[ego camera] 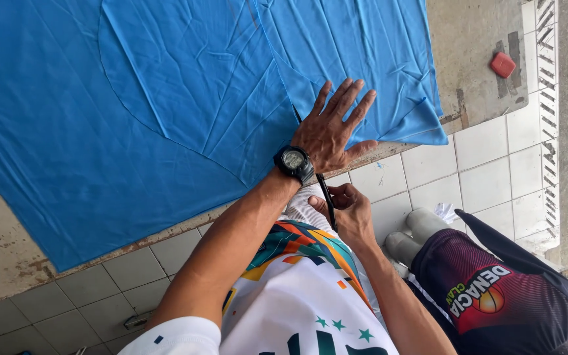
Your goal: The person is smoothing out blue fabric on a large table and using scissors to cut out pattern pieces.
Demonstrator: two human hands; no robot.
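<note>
A large blue fabric (133, 98) lies spread over a worn concrete table (474, 72), with a curved cut piece lying on top of it. My left hand (332, 128), with a black watch on its wrist, presses flat with fingers spread on the fabric near the table edge. My right hand (348, 212) is just off the table edge, close to my body. It grips the handles of dark scissors (325, 190), whose blades run up under my left hand into the fabric.
A small red block (502, 64) sits on the bare concrete at the far right. White tiles (488, 171) cover the table's side and the floor. Dark printed shorts (494, 296) and two white cylinders (415, 233) are at the lower right.
</note>
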